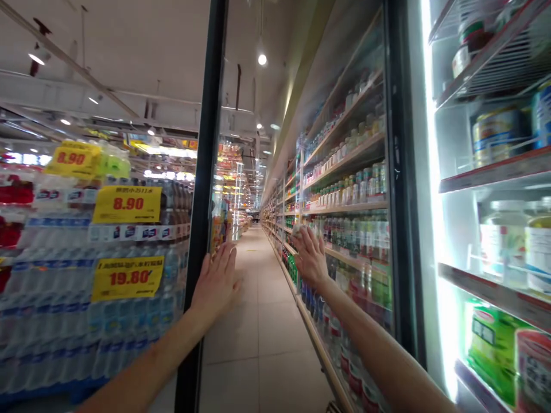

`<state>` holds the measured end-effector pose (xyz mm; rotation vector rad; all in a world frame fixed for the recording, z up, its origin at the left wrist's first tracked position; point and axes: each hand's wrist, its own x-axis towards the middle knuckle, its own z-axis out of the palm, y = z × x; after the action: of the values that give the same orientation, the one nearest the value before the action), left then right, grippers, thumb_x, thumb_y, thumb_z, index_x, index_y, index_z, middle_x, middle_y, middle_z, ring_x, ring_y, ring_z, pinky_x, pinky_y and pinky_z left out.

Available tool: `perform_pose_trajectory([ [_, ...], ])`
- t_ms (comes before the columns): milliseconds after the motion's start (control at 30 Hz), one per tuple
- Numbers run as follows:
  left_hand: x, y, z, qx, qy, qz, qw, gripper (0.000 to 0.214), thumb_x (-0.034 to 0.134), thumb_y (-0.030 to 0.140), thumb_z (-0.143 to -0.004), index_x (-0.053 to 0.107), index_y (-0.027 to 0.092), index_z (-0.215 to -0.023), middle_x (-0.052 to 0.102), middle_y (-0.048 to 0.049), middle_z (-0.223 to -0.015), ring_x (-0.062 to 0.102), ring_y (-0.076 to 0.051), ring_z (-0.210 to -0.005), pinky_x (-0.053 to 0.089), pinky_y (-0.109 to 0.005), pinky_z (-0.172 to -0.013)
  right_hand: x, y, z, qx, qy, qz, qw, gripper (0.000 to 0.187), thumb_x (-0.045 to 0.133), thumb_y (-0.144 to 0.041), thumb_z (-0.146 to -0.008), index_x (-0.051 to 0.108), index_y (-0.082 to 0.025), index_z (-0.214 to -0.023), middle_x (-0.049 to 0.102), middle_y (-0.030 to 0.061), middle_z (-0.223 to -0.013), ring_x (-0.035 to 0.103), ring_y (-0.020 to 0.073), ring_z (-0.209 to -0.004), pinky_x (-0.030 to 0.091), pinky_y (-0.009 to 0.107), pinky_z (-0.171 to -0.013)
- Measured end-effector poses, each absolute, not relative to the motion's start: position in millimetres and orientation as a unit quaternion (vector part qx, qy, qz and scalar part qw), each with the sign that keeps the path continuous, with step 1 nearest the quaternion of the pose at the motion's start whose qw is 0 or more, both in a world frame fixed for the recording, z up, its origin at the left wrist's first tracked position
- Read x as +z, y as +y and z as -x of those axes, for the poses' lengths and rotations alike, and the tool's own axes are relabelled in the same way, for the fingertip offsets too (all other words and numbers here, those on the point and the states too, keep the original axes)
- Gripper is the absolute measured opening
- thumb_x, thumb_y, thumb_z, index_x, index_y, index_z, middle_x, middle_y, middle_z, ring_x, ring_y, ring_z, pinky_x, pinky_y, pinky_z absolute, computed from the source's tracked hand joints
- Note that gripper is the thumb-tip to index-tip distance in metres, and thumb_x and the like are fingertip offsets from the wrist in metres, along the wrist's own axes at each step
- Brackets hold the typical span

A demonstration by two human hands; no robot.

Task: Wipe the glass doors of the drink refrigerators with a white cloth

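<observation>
A glass cooler door (267, 321) with a dark frame (206, 115) stands swung open in front of me. My left hand (217, 278) lies flat at the glass beside the left frame bar, fingers stretched out and holding nothing. Farther right, my right hand (310, 258) is raised against the pane. Under its fingers shows a small whitish cloth (298, 230), mostly hidden and blurred. Through or in the glass appear long shelves of bottles (344, 192) and a tiled aisle.
Lit cooler shelves (495, 175) with jars, cans and a green packet (491, 344) are close on the right. To the left rise stacked bottled drinks (47, 281) with yellow price signs (128, 205). Ceiling lamps (262, 59) hang overhead.
</observation>
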<state>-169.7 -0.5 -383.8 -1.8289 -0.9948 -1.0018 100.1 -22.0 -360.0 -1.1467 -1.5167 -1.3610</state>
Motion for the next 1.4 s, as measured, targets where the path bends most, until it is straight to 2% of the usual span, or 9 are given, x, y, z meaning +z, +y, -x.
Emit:
perform_pose_trajectory([
  [133, -384.2, -0.7, 171.9, -0.403, -0.384, 0.729, 0.398, 0.061, 0.04, 0.029, -0.08, 0.032, 0.006, -0.137, 0.028, -0.0166, -0.146, 0.026, -0.028, -0.136, 0.016, -0.05, -0.11, -358.4, -34.6, -129.5, -0.526, -0.602, 0.48, 0.361, 0.044, 0.039, -0.023, -0.086, 0.048, -0.028, -0.129, 0.032, 0.006, -0.146, 0.022, 0.0222, -0.137, 0.013, 0.049, -0.11],
  [333, -386.2, -2.2, 169.6, -0.406, -0.397, 0.722, 0.396, 0.063, 0.042, 0.031, -0.08, 0.031, 0.006, -0.137, 0.027, -0.0159, -0.147, 0.023, -0.027, -0.137, 0.017, -0.048, -0.111, -361.6, -54.9, -213.4, -0.4, -0.346, 0.643, 0.554, 0.051, 0.032, -0.031, -0.088, 0.04, -0.015, -0.136, 0.025, 0.0177, -0.147, 0.027, 0.0307, -0.134, 0.025, 0.057, -0.104],
  [433, -387.1, -1.9, 166.9, -0.41, -0.402, 0.72, 0.39, 0.064, 0.042, 0.032, -0.08, 0.032, 0.005, -0.136, 0.027, -0.0157, -0.147, 0.023, -0.026, -0.137, 0.016, -0.047, -0.112, -362.6, -52.6, -214.7, -0.375, -0.291, 0.649, 0.594, 0.053, 0.03, -0.032, -0.089, 0.039, -0.013, -0.137, 0.023, 0.0194, -0.147, 0.025, 0.0329, -0.134, 0.028, 0.057, -0.102],
  [567, -388.1, -1.5, 164.3, -0.414, -0.405, 0.719, 0.385, 0.065, 0.041, 0.032, -0.08, 0.029, 0.004, -0.137, 0.025, -0.0168, -0.147, 0.022, -0.027, -0.137, 0.016, -0.047, -0.112, -360.6, -36.6, -163.5, -0.442, -0.385, 0.601, 0.544, 0.051, 0.031, -0.032, -0.089, 0.041, -0.014, -0.135, 0.023, 0.0175, -0.148, 0.019, 0.03, -0.137, 0.024, 0.053, -0.105],
  [733, -387.6, -3.2, 166.9, -0.4, -0.406, 0.721, 0.394, 0.063, 0.043, 0.031, -0.08, 0.032, 0.004, -0.136, 0.026, -0.0173, -0.147, 0.023, -0.028, -0.137, 0.017, -0.049, -0.111, -348.9, -24.4, -111.6, -0.519, -0.572, 0.49, 0.405, 0.044, 0.036, -0.029, -0.088, 0.048, -0.026, -0.13, 0.03, 0.0076, -0.147, 0.019, 0.0229, -0.138, 0.016, 0.048, -0.11],
  [800, -387.1, -4.5, 169.3, -0.392, -0.404, 0.725, 0.397, 0.062, 0.042, 0.031, -0.08, 0.034, 0.004, -0.136, 0.026, -0.0165, -0.147, 0.024, -0.027, -0.137, 0.017, -0.048, -0.111, -340.0, -28.9, -121.2, -0.512, -0.569, 0.505, 0.398, 0.044, 0.035, -0.027, -0.088, 0.048, -0.026, -0.13, 0.03, 0.0075, -0.147, 0.021, 0.0233, -0.137, 0.016, 0.05, -0.109],
  [1100, -388.8, -8.4, 171.4, -0.391, -0.417, 0.731, 0.373, 0.062, 0.045, 0.038, -0.08, 0.037, 0.009, -0.135, 0.027, -0.0115, -0.146, 0.026, -0.025, -0.136, 0.022, -0.047, -0.11, -280.6, -60.9, -205.9, -0.302, -0.303, 0.668, 0.609, 0.053, 0.029, -0.028, -0.088, 0.036, -0.014, -0.138, 0.022, 0.019, -0.148, 0.024, 0.0327, -0.135, 0.024, 0.062, -0.102],
  [1233, -387.2, -12.1, 168.8, -0.384, -0.43, 0.729, 0.369, 0.062, 0.044, 0.037, -0.081, 0.037, 0.008, -0.135, 0.027, -0.0116, -0.147, 0.026, -0.025, -0.136, 0.022, -0.046, -0.11, -253.0, -47.9, -152.8, -0.361, -0.394, 0.637, 0.556, 0.052, 0.029, -0.028, -0.088, 0.035, -0.019, -0.139, 0.021, 0.0126, -0.15, 0.019, 0.0287, -0.137, 0.021, 0.058, -0.106],
  [1400, -383.8, -16.0, 175.5, -0.368, -0.428, 0.742, 0.361, 0.06, 0.045, 0.036, -0.081, 0.038, 0.01, -0.134, 0.029, -0.0107, -0.146, 0.027, -0.024, -0.135, 0.021, -0.048, -0.111, -260.9, -22.7, -53.0, -0.46, -0.597, 0.516, 0.407, 0.052, 0.035, -0.024, -0.086, 0.036, -0.025, -0.138, 0.018, 0.0042, -0.152, 0.011, 0.0235, -0.14, 0.012, 0.052, -0.11],
])
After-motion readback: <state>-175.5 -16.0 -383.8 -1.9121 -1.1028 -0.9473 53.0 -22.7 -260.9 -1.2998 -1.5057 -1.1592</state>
